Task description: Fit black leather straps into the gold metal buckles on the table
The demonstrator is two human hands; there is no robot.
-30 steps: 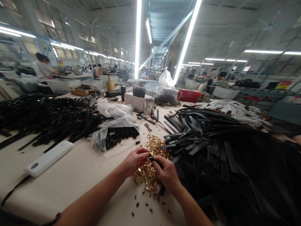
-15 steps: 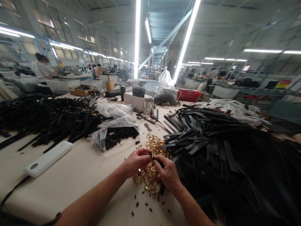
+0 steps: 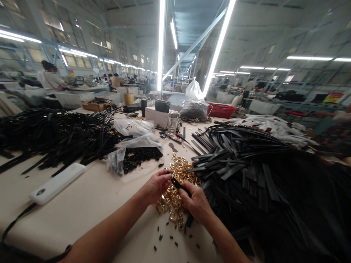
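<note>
My right hand is closed on a black strap, whose free end points up and left toward my other hand. The fingers of my left hand are pinched together close to that end; a small dark bit shows at their tips, too small to name. Under both hands lies a heap of gold metal buckles. Several small black pieces are scattered on the table below the heap.
A large pile of black straps fills the right side, another the left. A plastic bag of small black parts, a white corded device and a glass jar stand around. People work farther back.
My left hand has drawn slightly to the left, away from the right. More of the black strap's end now shows between them.
</note>
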